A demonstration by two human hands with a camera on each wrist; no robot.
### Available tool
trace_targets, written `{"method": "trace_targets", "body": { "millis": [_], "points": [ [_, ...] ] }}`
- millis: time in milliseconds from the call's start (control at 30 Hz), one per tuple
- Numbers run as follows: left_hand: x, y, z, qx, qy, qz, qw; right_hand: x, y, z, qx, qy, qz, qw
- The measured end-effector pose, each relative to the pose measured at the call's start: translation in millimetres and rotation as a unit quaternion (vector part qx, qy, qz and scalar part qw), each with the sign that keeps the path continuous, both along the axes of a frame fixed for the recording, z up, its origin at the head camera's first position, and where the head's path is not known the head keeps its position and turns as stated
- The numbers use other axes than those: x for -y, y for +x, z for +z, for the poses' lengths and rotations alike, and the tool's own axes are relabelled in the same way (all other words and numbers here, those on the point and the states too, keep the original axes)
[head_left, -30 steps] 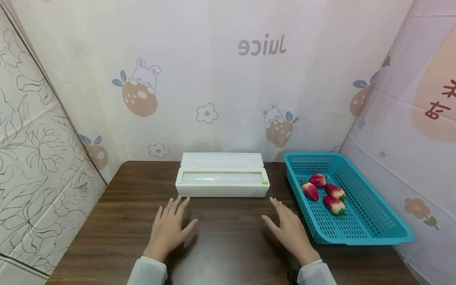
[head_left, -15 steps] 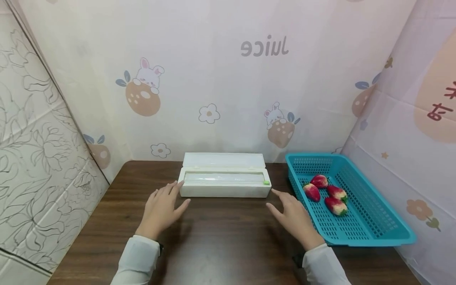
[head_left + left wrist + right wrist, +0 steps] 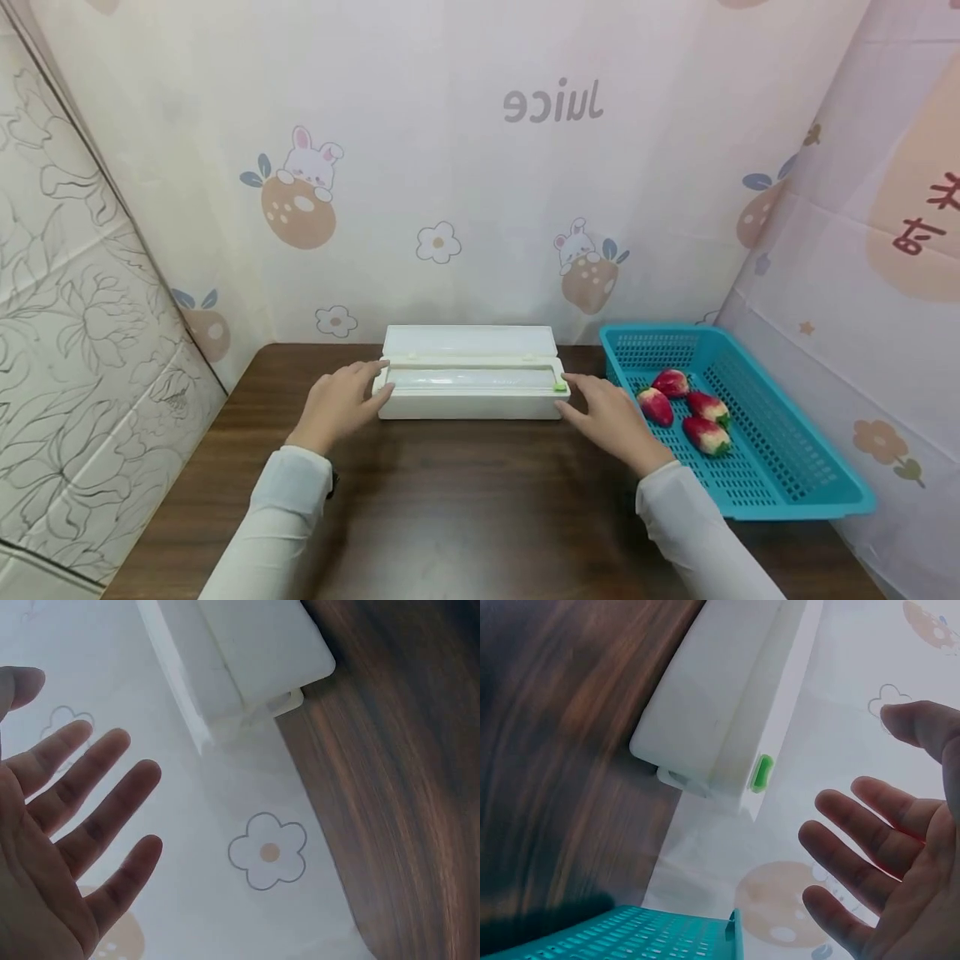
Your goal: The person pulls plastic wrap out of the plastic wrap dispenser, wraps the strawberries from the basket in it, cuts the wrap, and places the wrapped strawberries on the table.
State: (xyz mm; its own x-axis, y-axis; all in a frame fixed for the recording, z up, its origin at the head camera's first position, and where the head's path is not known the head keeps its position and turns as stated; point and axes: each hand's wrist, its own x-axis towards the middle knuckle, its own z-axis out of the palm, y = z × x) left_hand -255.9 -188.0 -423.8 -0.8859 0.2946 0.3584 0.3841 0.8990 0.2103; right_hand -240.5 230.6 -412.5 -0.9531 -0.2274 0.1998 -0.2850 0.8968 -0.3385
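A white cling film dispenser (image 3: 472, 405) lies on the table with its lid (image 3: 469, 340) tipped back. Clear film shows in its long opening, and a small green slider (image 3: 761, 773) sits near the right end. At the left end is my left hand (image 3: 341, 406), thumb toward the front corner and fingers by the side. My right hand (image 3: 611, 421) is at the other end in a mirrored pose. Both wrist views show spread, fairly straight fingers with a gap to the dispenser. Contact at the corners is hard to tell.
On the right stands a turquoise perforated basket (image 3: 795, 510), close beside my right hand. Several red strawberries (image 3: 706, 435) lie in it. Behind the dark wooden table (image 3: 450, 517) hangs a printed white cloth (image 3: 465, 167), with more patterned cloth along both sides.
Both hands have moved forward to the two ends of the dispenser; the left first went left, the right lately came inward. Dispenser and basket stay in place.
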Motion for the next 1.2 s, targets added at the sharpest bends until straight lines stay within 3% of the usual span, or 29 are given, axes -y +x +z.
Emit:
{"method": "trace_targets", "body": {
  "millis": [200, 400, 667, 833, 1067, 1200],
  "points": [
    [3, -27.7, 3.8, 0.035, -0.006, -0.015, 0.9993, -6, -26.7, 4.0, 0.025, 0.002, 0.021, 0.999],
    [5, -54.3, 5.2, 0.091, -0.018, -0.034, 0.9951, -10, -53.5, -4.3, 0.063, -0.002, 0.033, 0.997],
    [11, -85.9, 1.6, 0.167, 0.022, -0.057, 0.984, -7, -82.4, -10.2, 0.071, -0.002, 0.041, 0.997],
    [6, -96.1, -1.4, 0.198, 0.018, -0.091, 0.9757, -4, -93.4, -13.6, 0.082, 0.014, 0.045, 0.995],
    [-8, -95.1, 5.4, 0.161, -0.037, -0.105, 0.9806, 2, -99.4, -11.7, 0.086, 0.056, 0.042, 0.994],
    [-12, -93.6, 6.4, 0.163, -0.051, -0.096, 0.9805, 3, -99.0, -11.4, 0.091, 0.061, 0.033, 0.993]
  ]
}}
